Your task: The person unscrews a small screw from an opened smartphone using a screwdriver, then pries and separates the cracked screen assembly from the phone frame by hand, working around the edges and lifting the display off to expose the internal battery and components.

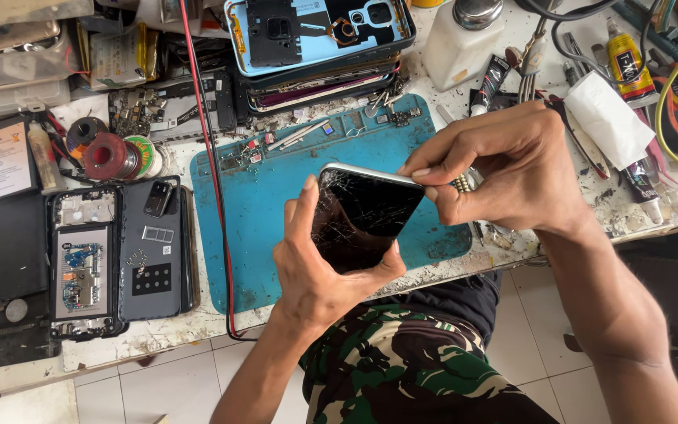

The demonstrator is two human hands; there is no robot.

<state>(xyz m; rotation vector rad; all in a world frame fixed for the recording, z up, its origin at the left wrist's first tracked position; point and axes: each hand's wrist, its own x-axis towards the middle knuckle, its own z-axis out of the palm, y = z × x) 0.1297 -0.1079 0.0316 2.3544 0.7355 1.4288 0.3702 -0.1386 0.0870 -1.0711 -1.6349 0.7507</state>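
Battery pack point(6, 159), white label, L of mat point(276, 196)

both forearms bare to the edge of view, no sleeves visible. left hand point(319, 267) and right hand point(504, 169) bare: no gloves, rings, watch or bands seen. fingernails short and unpainted. lower body: camouflage-pattern trousers point(410, 369), patches of green, dark brown, black and pale cream. above them a strip of plain black garment point(453, 302) at the waist.
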